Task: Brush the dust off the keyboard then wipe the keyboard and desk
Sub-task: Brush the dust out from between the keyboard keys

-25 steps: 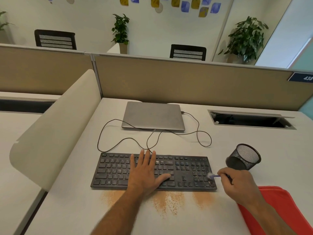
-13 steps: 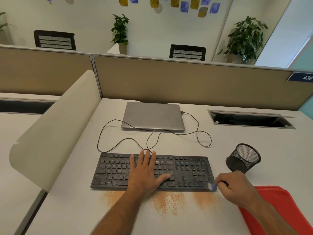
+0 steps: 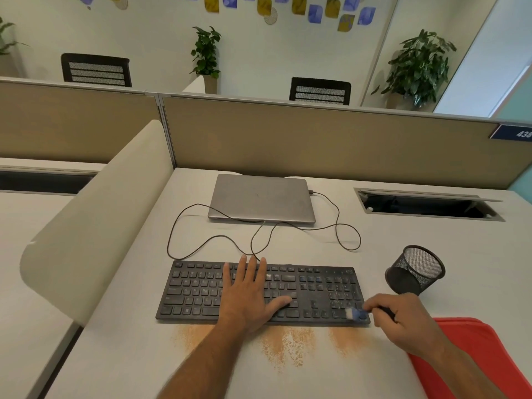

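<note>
A black keyboard lies on the white desk. My left hand rests flat on its middle keys with the fingers straight. My right hand grips a small brush with a blue ferrule and pale bristles. The bristles touch the keyboard's near right corner. Patches of orange-brown dust lie on the desk along the keyboard's front edge.
A closed grey laptop sits behind the keyboard, with a thin black cable looping between them. A black mesh cup leans on its side at the right. A red cloth lies at the near right. A cable hatch opens at the back right.
My right hand has swept the brush down the number pad to the front right corner, then a little to the left along the bottom row. My left hand has stayed in place.
</note>
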The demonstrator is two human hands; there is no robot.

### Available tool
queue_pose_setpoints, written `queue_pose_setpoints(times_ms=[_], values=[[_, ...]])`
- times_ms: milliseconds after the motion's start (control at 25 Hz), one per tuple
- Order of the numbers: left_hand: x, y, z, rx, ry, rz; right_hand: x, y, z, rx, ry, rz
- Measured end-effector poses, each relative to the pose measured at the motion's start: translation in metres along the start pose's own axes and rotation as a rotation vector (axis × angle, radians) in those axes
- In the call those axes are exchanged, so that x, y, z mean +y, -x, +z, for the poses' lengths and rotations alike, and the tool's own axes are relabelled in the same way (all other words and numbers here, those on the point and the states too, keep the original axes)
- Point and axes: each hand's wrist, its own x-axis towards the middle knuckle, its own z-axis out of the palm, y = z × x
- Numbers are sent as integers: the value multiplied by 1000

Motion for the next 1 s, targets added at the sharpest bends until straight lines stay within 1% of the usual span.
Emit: queue_pose_setpoints(times_ms=[80, 200, 280, 360, 480, 560, 640, 680, 760, 800, 840, 960, 1000], values=[[0, 0, 0, 1, -1, 1, -1, 1, 3, -4, 33, 9], [0, 1, 0, 2, 1, 2, 10, 2, -1, 82, 252, 98], [0, 1, -1, 0, 0, 2, 15, 3, -4, 69, 304, 155], [0, 0, -1, 1, -1, 2, 8, 3, -3, 61, 245, 131], [0, 0, 0, 1, -2, 3, -12, -1, 4, 82, 25, 58], [0, 0, 0, -1, 1, 1, -18, -7, 9, 97, -107, 73], [0, 0, 0, -3, 3, 2, -19, -14, 11, 111, -88, 88], [0, 0, 0, -1, 1, 2, -20, -17, 12, 91, -44, 86], [0, 0, 0, -4, -3, 0, -22, -20, 11, -12, 61, 71], [0, 0, 0, -6, -3, 0, -23, -20, 9, -46, 84, 58], [0, 0, 0, -6, -3, 0, -24, -20, 6, -48, 81, 39], [0, 0, 0, -3, 1, 5, -25, -25, 0, 75, -23, 38], [0, 0, 0, -1, 2, 5, -24, -27, 1, 98, -13, 48]])
